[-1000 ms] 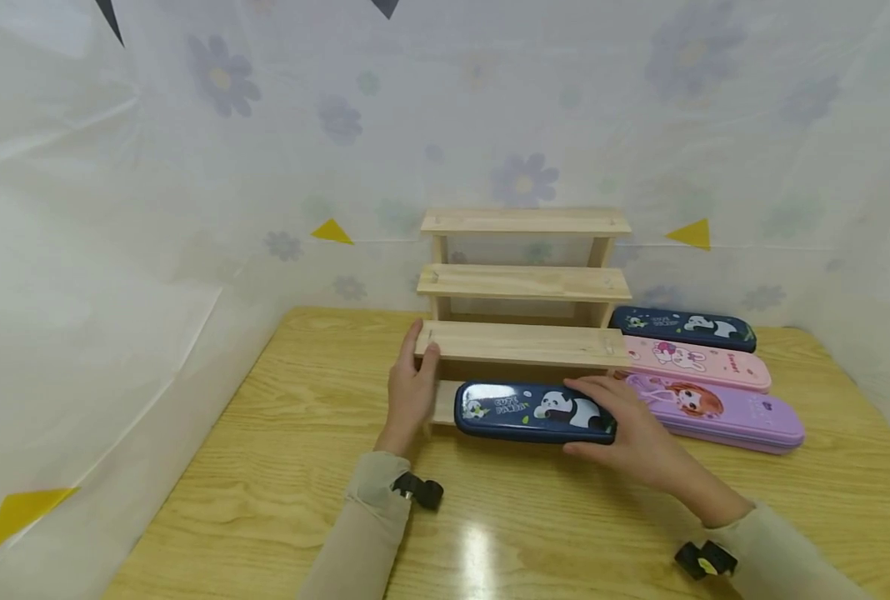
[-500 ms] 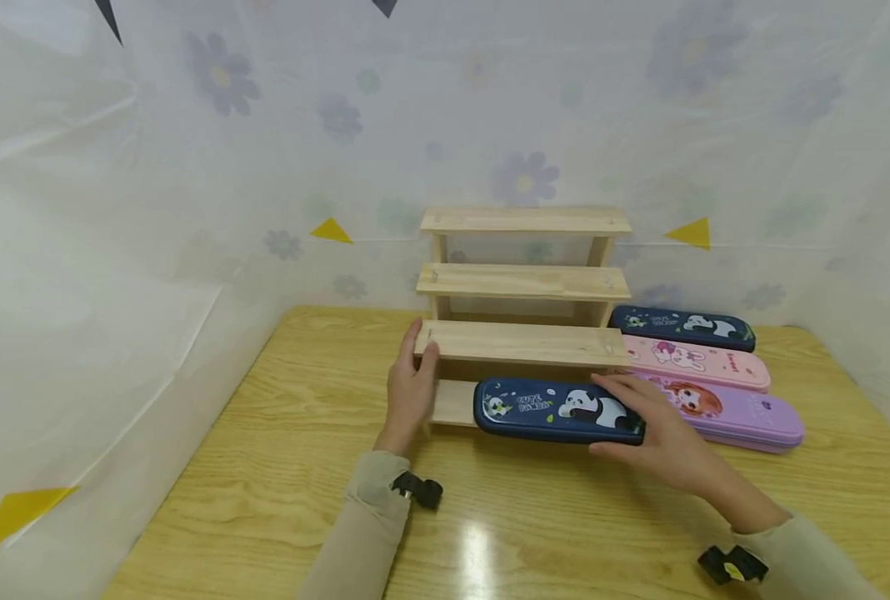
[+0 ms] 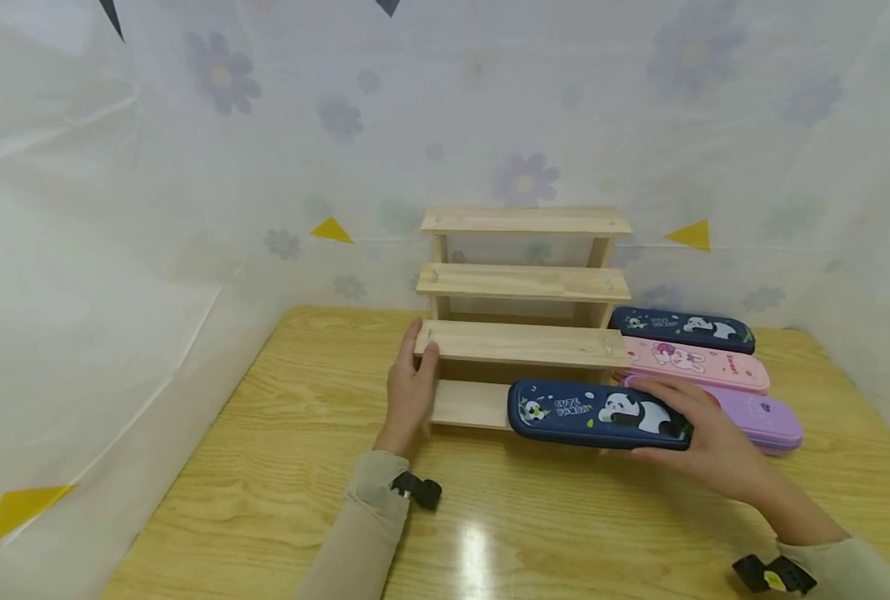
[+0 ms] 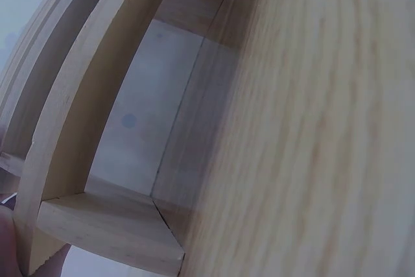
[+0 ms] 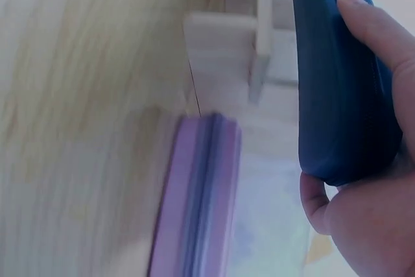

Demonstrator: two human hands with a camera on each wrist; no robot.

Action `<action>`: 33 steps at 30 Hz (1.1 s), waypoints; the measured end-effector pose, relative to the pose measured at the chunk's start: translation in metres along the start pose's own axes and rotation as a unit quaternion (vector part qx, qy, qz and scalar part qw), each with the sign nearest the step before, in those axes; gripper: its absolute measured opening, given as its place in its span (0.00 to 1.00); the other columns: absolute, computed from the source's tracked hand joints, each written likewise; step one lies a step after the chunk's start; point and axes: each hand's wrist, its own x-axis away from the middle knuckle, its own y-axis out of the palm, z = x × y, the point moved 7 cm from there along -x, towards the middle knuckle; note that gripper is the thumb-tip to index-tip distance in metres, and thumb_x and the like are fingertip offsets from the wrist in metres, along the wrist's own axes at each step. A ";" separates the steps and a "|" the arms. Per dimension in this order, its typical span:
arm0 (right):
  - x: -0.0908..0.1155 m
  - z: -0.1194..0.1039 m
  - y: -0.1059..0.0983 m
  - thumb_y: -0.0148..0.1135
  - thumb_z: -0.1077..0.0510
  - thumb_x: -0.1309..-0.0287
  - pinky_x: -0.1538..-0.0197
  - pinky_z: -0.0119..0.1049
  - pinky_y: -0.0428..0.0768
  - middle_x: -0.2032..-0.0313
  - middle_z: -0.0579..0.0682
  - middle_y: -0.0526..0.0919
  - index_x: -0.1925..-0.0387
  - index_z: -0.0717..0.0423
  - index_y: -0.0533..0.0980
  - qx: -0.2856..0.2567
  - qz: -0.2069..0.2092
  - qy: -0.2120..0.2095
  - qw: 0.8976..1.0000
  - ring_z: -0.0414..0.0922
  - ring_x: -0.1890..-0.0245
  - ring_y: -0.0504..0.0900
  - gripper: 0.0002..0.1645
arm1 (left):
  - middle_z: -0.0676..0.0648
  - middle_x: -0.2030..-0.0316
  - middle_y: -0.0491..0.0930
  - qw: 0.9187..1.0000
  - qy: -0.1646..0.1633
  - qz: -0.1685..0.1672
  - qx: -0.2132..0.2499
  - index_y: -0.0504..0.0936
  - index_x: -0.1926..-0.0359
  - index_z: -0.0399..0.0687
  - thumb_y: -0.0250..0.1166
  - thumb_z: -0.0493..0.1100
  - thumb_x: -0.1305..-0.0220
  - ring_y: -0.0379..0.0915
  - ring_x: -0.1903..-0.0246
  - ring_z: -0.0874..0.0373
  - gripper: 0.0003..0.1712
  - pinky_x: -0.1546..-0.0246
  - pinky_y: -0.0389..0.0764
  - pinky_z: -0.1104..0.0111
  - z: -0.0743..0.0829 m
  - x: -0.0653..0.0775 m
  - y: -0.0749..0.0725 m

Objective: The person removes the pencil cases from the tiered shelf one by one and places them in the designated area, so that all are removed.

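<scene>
My right hand [image 3: 715, 437] grips the right end of a navy pencil case [image 3: 587, 412] printed with a panda. In the right wrist view, the thumb presses the zipped side of the case [image 5: 343, 95], which hangs above the tabletop. The case overlaps the lowest step of a tiered wooden shelf [image 3: 520, 342] and part of a purple pencil case [image 3: 763, 417]. My left hand [image 3: 411, 392] holds the left end of the shelf's second step from the bottom, thumb at the front. Only a bit of that hand shows in the left wrist view, beside the wooden boards [image 4: 71, 95].
Right of the shelf, a second navy panda case [image 3: 685, 327], a pink rabbit case [image 3: 703, 362] and the purple case lie in a row on the wood-grain table [image 3: 280, 467]. A flower-patterned white sheet [image 3: 452, 108] hangs behind, with yellow triangles on it.
My right hand has carried the navy pencil case rightward, uncovering more of the lowest step's left part and covering more of the purple case. The left hand and the shelf have stayed put.
</scene>
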 end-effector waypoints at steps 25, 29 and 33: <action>0.049 0.046 -0.051 0.80 0.53 0.54 0.49 0.16 0.61 0.35 0.61 0.61 0.29 0.43 0.65 0.017 -0.009 0.069 0.997 0.67 0.40 0.59 0.51 | 0.46 0.83 0.71 1.000 -0.007 -0.003 0.009 0.55 0.26 0.77 0.47 0.64 0.26 0.65 0.83 0.54 0.30 0.80 0.72 0.61 -0.002 0.002 0.001; 0.055 0.054 -0.055 0.80 0.53 0.55 0.56 0.09 0.55 0.35 0.58 0.62 0.31 0.47 0.68 0.025 -0.005 0.074 0.997 0.62 0.39 0.57 0.49 | 0.47 0.82 0.71 1.000 -0.009 -0.001 0.009 0.55 0.26 0.77 0.48 0.65 0.27 0.66 0.82 0.54 0.31 0.79 0.73 0.62 -0.002 0.001 0.000; 0.062 0.062 -0.060 0.80 0.52 0.55 0.58 0.10 0.56 0.36 0.55 0.62 0.31 0.47 0.68 0.035 -0.003 0.089 0.995 0.58 0.40 0.57 0.49 | 0.46 0.82 0.71 1.000 -0.009 0.000 0.007 0.55 0.26 0.77 0.47 0.65 0.26 0.66 0.81 0.53 0.31 0.78 0.73 0.61 -0.001 0.001 0.000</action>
